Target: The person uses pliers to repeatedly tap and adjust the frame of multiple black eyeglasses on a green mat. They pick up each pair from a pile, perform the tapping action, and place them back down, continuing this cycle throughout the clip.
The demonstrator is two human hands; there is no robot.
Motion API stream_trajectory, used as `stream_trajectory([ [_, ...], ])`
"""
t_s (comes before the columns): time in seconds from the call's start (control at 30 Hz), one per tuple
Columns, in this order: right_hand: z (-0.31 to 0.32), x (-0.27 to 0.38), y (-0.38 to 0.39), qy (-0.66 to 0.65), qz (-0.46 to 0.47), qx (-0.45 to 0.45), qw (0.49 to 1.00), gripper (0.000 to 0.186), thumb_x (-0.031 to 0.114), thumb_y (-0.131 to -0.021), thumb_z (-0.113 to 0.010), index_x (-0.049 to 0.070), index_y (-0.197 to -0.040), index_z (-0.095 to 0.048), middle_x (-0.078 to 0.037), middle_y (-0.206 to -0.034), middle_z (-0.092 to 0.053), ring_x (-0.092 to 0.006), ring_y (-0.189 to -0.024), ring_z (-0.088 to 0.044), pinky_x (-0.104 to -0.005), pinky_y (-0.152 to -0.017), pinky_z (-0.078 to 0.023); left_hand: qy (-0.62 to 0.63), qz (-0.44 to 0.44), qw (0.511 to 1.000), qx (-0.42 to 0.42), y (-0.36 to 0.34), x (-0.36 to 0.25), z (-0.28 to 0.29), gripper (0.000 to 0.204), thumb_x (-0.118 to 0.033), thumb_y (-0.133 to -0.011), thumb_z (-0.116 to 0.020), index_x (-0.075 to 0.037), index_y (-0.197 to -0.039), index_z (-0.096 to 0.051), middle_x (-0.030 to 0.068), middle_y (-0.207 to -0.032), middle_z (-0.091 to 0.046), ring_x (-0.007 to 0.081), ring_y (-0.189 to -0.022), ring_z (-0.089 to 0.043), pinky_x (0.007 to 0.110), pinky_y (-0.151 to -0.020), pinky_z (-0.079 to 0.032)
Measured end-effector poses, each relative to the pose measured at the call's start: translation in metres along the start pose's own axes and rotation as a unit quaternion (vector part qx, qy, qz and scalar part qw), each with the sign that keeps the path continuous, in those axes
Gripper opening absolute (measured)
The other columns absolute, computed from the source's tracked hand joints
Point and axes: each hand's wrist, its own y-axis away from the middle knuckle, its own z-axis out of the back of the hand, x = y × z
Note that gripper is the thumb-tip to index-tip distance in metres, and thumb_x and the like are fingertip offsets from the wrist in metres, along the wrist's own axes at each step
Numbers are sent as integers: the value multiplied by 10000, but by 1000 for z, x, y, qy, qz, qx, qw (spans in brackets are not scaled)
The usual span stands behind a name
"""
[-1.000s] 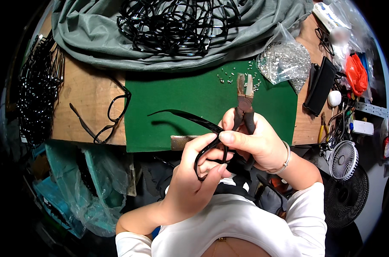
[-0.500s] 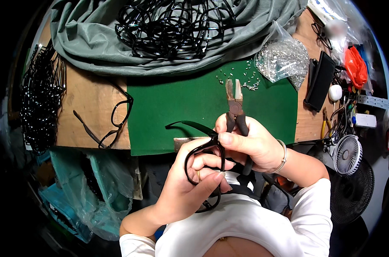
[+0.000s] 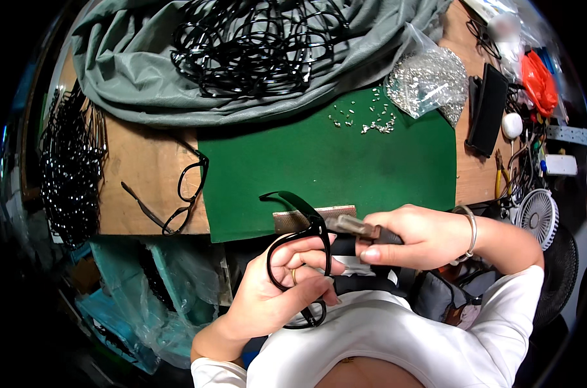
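Note:
My left hand [image 3: 267, 291] is closed on a black eyeglass frame [image 3: 273, 253], fingers passing through a rim opening. One temple arm [image 3: 295, 200] of the frame points up and away to the left, over the green mat [image 3: 332, 168]. In my right hand [image 3: 416, 236] are pliers [image 3: 373, 231], gripped by their dark handles. Their jaws point left and reach the hinge corner of the frame; whether they bite on it I cannot tell. Just beyond the frame, a flat textured strip [image 3: 292, 222] lies along the mat's near edge.
Small silver pieces [image 3: 377, 127] lie scattered by a clear bag [image 3: 429, 81] of more. Black frames [image 3: 261, 48] heap on grey cloth [image 3: 125, 77]. Another pair of glasses [image 3: 191, 181] rests left of the mat, near a bundle of black temple arms [image 3: 70, 168]. A fan [image 3: 538, 216] stands right.
The pliers have swung from pointing away from me to pointing left, their jaws now at the frame's hinge corner. My right hand has let go of the frame.

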Motion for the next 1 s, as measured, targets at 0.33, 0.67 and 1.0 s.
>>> stream_trajectory([
  [0.33,3,16,-7,113,4,-8,994,311,310,-832,-526,0,-847,-525,-156,-687,-570,-287,-644,-575,-348,-575,-442,-29,-8,998,58,-1,6,3,417,101,-796,-457,13,-1192,-362,154,-982,-553,182,-741,-593,264,-660,-475],
  [0.67,-4,12,-6,220,-36,-81,972,378,314,-825,-506,-59,-877,-551,-206,-615,-562,-327,-631,-582,-383,-602,-457,-21,-46,999,16,-5,16,-12,407,90,-805,-459,6,-1189,-356,144,-976,-555,165,-714,-589,255,-633,-473],
  [1.0,29,-25,-28,161,0,-120,980,403,356,-790,-556,-43,-847,-540,-194,-668,-560,-298,-654,-578,-352,-619,-451,15,-17,999,38,-6,5,-8,476,110,-794,-442,-11,-1237,-317,157,-1017,-529,181,-727,-593,258,-657,-481],
])
